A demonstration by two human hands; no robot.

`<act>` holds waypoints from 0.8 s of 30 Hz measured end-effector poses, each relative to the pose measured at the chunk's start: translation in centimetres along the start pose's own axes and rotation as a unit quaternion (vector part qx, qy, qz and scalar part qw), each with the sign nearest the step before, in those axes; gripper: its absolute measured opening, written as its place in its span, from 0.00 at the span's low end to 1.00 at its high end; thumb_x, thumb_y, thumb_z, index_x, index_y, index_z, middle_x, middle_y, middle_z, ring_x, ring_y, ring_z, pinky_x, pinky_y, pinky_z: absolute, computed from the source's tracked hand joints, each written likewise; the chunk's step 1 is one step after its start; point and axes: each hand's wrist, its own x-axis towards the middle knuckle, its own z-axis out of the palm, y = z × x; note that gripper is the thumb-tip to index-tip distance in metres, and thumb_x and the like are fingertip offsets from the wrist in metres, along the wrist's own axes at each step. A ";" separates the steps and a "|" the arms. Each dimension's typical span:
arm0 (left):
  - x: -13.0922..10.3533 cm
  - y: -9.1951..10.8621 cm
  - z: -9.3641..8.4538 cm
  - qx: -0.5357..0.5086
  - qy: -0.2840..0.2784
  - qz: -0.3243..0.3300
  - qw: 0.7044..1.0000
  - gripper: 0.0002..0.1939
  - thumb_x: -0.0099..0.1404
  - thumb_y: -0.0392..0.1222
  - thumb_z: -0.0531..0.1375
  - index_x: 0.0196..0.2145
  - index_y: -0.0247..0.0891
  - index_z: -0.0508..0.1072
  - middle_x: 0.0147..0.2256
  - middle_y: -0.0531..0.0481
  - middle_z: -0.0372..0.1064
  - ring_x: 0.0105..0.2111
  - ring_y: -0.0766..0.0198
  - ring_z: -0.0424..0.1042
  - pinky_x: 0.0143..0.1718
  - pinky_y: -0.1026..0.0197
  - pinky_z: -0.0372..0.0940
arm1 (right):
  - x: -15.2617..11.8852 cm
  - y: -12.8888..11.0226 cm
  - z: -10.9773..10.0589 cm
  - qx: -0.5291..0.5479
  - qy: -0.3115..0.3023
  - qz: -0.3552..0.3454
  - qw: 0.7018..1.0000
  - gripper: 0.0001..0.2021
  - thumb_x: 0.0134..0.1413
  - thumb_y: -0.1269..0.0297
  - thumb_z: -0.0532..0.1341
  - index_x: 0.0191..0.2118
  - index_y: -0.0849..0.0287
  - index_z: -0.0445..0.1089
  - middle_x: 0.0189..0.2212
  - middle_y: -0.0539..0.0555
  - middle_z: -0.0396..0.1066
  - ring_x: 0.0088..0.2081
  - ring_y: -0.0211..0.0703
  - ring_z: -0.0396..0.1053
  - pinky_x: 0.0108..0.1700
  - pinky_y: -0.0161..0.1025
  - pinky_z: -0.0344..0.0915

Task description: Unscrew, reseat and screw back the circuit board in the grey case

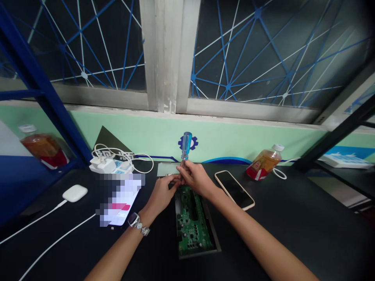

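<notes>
A screwdriver with a clear blue handle stands nearly upright, handle up, over the far end of a green circuit board set in a metal frame. My right hand is closed around its shaft just below the handle. Beside it, my left hand is closed too, its fingertips pinched together near the lower shaft; what they hold is hidden. The screwdriver's tip is covered by my fingers. A watch is on my left wrist.
A phone in a pale case lies right of the board, a lit phone left. Further out are a drink bottle, a second bottle, a power strip with white cables and a white earbud case.
</notes>
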 end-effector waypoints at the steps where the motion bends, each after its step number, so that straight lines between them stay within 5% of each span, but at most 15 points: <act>1: 0.0 0.1 0.1 -0.004 0.000 -0.002 1.000 0.11 0.66 0.35 0.58 0.44 0.39 0.77 0.42 0.47 0.79 0.41 0.57 0.78 0.46 0.57 0.70 | 0.0 0.0 -0.1 0.004 -0.001 0.001 1.000 0.11 0.66 0.57 0.55 0.33 0.55 0.64 0.22 0.49 0.71 0.24 0.41 0.70 0.28 0.35 0.63; 24: -0.3 0.5 0.6 0.013 0.017 -0.007 1.000 0.09 0.67 0.36 0.58 0.42 0.39 0.78 0.41 0.47 0.79 0.39 0.58 0.78 0.43 0.59 0.70 | 0.2 -0.2 -1.3 0.028 -0.073 -0.001 0.997 0.10 0.66 0.59 0.54 0.36 0.57 0.65 0.24 0.49 0.73 0.25 0.39 0.71 0.30 0.35 0.65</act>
